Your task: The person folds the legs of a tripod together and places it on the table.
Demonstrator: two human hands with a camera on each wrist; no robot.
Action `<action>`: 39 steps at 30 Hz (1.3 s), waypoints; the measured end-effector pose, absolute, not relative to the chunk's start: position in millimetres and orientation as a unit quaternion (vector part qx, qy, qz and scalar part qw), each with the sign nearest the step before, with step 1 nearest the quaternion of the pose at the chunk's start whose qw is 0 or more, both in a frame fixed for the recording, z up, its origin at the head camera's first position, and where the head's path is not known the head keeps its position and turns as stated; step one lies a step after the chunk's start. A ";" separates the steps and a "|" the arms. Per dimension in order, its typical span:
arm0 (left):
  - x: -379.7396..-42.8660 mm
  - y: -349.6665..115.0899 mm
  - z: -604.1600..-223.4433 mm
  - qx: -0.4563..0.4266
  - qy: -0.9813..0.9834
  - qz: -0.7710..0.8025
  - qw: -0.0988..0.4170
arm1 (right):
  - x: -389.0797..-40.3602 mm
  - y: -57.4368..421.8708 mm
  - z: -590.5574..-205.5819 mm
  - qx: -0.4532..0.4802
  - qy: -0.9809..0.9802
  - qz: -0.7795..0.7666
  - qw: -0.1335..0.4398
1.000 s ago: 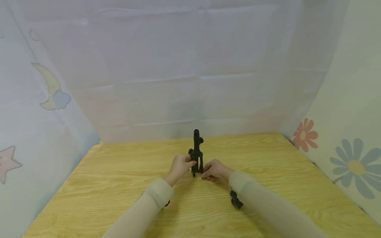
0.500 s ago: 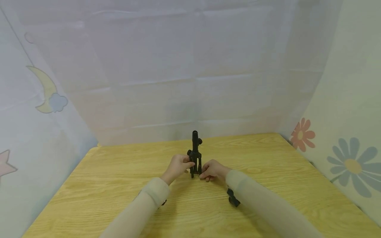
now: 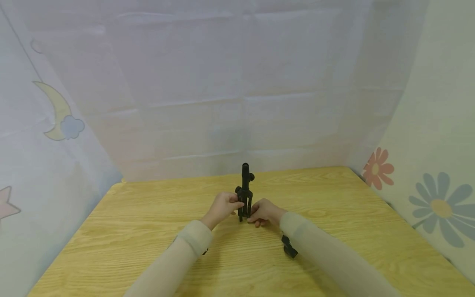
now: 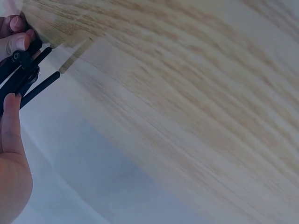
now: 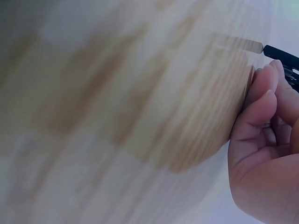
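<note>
A small black tripod (image 3: pixel 245 177) stands upright near the middle of the table, its legs pointing down and close together. My left hand (image 3: pixel 221 206) holds it by the upper legs from the left side, thumb in front. Low on the right, my right hand (image 3: pixel 266 210) pinches the foot end of a leg between thumb and fingertips. In the left wrist view, the black legs (image 4: pixel 39 91) run between the left thumb and the other hand's fingers. The right wrist view has the curled right fingers (image 5: pixel 264 100) beside a leg tip (image 5: pixel 275 53), the pinched end hidden by them.
The wood-grain table (image 3: pixel 148 214) is backed by a pale creased sheet (image 3: pixel 193 103). Side sheets carry a moon (image 3: pixel 57 109) on the left and flowers (image 3: pixel 441 208) on the right. A black wrist device (image 3: pixel 289 247) hangs under the right sleeve.
The right hand has moved slightly inward, bringing the right leg closer to the others. The left hand keeps its hold on the tripod. The head view has shifted a little.
</note>
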State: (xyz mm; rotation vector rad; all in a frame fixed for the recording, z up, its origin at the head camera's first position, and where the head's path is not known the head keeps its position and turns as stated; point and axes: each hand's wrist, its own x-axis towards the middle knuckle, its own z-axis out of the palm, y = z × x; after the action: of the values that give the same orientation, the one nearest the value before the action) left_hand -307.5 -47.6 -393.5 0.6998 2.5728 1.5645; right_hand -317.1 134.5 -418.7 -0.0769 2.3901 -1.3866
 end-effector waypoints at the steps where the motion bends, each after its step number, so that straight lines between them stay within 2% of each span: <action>1: -307.5 -48.0 -393.0 0.225 0.833 0.505 0.025 | -317.2 134.2 -418.4 -0.026 0.848 -0.494 0.188; 22: -304.9 -43.4 -393.7 0.199 0.837 0.510 0.014 | -314.8 156.5 -416.2 -0.031 0.813 -0.543 0.209; 32: -297.0 -40.7 -389.9 0.180 0.837 0.517 -0.017 | -318.3 163.8 -415.4 -0.009 0.804 -0.564 0.186; 39: -297.2 -40.5 -390.6 0.185 0.839 0.510 -0.034 | -321.5 157.3 -415.4 -0.041 0.797 -0.580 0.165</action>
State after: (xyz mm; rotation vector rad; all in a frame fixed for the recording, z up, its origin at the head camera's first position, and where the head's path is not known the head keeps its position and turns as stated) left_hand -297.2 -40.5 -390.6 0.5941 2.6956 1.6382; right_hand -321.5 157.3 -415.4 -0.1171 2.2697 -1.6516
